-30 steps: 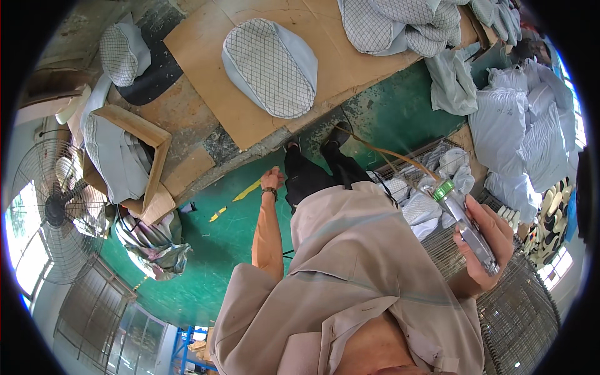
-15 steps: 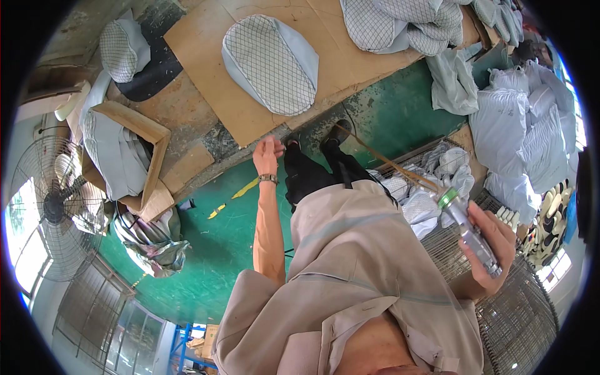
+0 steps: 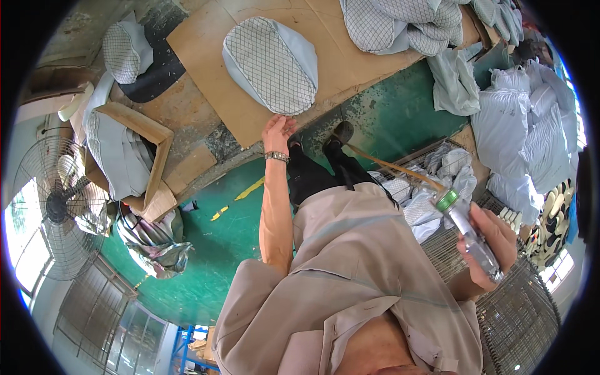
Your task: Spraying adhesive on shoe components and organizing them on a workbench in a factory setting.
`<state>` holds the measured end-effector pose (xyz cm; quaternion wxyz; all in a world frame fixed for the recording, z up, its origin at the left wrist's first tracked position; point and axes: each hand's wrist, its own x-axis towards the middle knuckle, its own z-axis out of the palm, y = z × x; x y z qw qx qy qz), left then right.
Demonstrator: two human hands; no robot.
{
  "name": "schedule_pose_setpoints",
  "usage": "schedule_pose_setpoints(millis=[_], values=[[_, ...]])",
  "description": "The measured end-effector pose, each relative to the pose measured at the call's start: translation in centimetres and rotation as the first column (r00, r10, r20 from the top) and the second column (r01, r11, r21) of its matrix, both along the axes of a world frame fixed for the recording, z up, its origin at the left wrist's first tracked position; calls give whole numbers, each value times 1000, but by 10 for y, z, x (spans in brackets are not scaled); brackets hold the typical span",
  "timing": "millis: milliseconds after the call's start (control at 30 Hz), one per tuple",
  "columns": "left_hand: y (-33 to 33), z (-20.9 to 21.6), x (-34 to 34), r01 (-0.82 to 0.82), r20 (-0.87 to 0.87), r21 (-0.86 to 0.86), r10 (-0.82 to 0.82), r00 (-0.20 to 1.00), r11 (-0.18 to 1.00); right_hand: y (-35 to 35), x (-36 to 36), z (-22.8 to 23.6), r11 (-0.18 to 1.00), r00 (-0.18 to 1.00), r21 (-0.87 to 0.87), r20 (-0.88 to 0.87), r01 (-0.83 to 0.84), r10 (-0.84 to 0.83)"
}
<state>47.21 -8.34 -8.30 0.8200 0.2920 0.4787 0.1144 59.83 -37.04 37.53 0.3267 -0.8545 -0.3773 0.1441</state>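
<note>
An oval pad (image 3: 269, 65) with a light, grid-patterned top and a plain pale-grey border lies on a brown cardboard sheet (image 3: 206, 72). My left hand (image 3: 279, 127), with a metal watch on its wrist, reaches to the pad's near edge. Its fingers are stretched out and loosely spread, the tips at that edge; whether they press on it I cannot tell. Off to the right, away from the table, my right hand (image 3: 492, 240) grips a silver spray gun (image 3: 470, 234) with a green ring near its front end. An orange-brown hose (image 3: 394, 165) shows beside the gun.
More grid-patterned pieces (image 3: 400, 25) are heaped at the far right of the table. White sacks (image 3: 515, 125) stand to the right, near a wire rack (image 3: 519, 325) and bagged pieces (image 3: 431, 194). A wooden frame (image 3: 159, 150) and a large fan (image 3: 56, 206) are at left.
My left hand has moved forward and slightly right, up to the pad's near edge, and its fingers have straightened. The right hand keeps the spray gun in nearly the same place.
</note>
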Motion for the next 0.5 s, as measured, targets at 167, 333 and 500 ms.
schedule_pose_setpoints(millis=[167,333,500], values=[[-2,0,3,-40,93,-68,47,995,997,2,-11,3,983,976,-80,155,165,-151],[-2,9,18,-39,49,-59,42,998,997,-21,5,25,995,978,-90,-205,-45,26],[6,7,3,-186,167,134,163,972,973,-4,-1,-1,996,993,12,-79,91,-89]])
